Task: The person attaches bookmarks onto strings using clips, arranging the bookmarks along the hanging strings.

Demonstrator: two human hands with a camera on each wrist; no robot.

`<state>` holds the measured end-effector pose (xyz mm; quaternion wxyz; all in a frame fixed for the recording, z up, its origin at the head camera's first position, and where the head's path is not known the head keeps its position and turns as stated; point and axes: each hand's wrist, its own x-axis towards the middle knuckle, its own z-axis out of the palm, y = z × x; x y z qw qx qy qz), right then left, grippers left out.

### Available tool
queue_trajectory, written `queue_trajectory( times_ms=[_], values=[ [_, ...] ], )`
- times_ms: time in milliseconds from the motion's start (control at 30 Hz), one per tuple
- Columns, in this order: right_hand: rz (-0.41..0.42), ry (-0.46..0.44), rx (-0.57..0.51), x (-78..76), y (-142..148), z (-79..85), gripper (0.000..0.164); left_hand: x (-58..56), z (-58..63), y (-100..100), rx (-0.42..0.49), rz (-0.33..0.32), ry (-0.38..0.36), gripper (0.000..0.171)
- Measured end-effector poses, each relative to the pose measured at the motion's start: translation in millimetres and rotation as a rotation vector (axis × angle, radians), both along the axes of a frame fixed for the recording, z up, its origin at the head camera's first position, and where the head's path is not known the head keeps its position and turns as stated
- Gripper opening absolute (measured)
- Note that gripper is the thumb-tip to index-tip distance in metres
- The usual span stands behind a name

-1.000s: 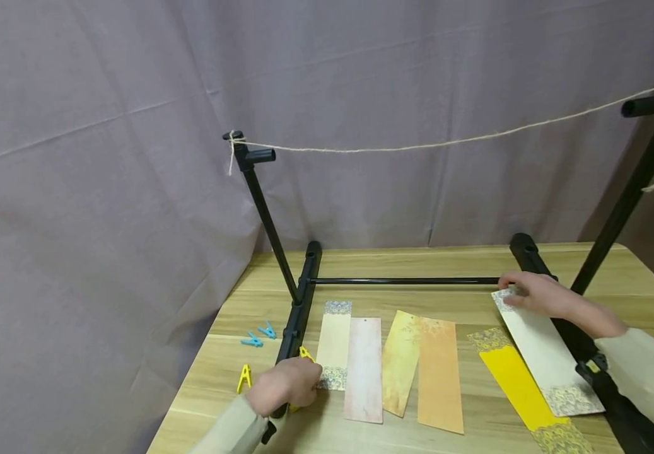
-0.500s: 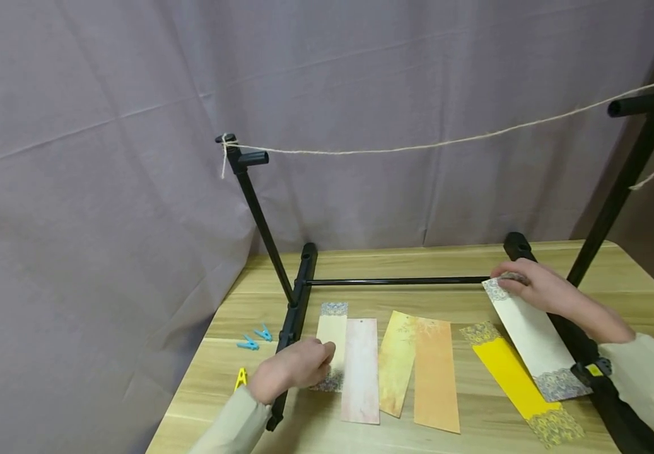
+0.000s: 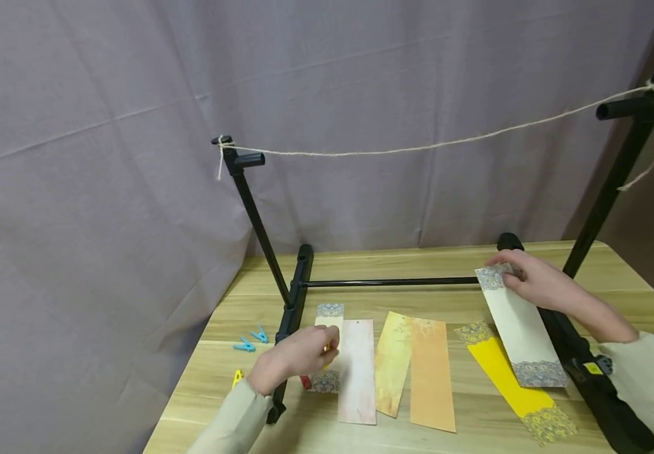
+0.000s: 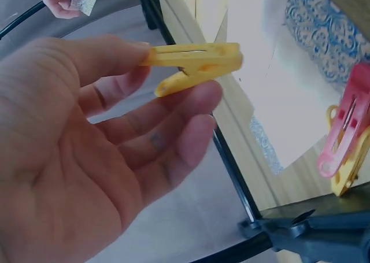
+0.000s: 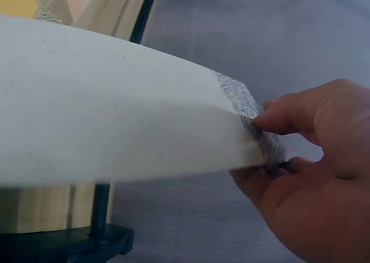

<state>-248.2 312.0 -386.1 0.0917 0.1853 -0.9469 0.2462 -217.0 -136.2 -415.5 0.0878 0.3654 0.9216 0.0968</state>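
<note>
My left hand (image 3: 298, 354) is raised over the left foot of the stand. Between its thumb and fingers it pinches a small yellow clothespin (image 4: 199, 56), whose jaws point away from the palm. My right hand (image 3: 548, 285) grips a long white card (image 3: 522, 328) by its patterned top end, thumb on one face and fingers behind. In the right wrist view the card bows slightly. It hangs tilted, overlapping a bright yellow card (image 3: 502, 372) with patterned ends. Beneath the left hand, a red clothespin (image 4: 347, 124) and another yellow clothespin (image 4: 351, 165) lie close together.
A black stand (image 3: 258, 233) carries a string (image 3: 383, 152) tied between its two posts. Cream (image 3: 329, 320), pink (image 3: 357, 372), yellowish (image 3: 393, 362) and orange (image 3: 432, 375) cards lie on the wooden table. Blue clothespins (image 3: 244, 344) and a yellow one (image 3: 238, 377) lie at left.
My left hand has moved up and right from the stand's left foot with the yellow clothespin. My right hand has lifted the white card upward, and its lower end has swung left.
</note>
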Motion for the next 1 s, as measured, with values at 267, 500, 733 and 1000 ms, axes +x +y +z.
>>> queue_trajectory(
  times_ms=[267,500,733,1000],
  values=[
    [-0.099,0.048,-0.025,5.3,-5,12.9,0.036,-10.3,16.0,1,0.131,-0.034,0.058,0.007],
    [-0.148,0.057,-0.073,8.5,-6,22.2,0.028,-17.6,35.7,7,0.206,-0.06,0.209,0.006],
    [-0.163,0.055,-0.096,8.0,-8,31.4,0.029,-23.2,62.1,14,0.304,-0.086,0.303,0.005],
    [-0.188,0.083,-0.132,10.7,-11,40.7,0.03,-25.3,89.7,28,0.386,-0.132,0.326,0.006]
  ],
)
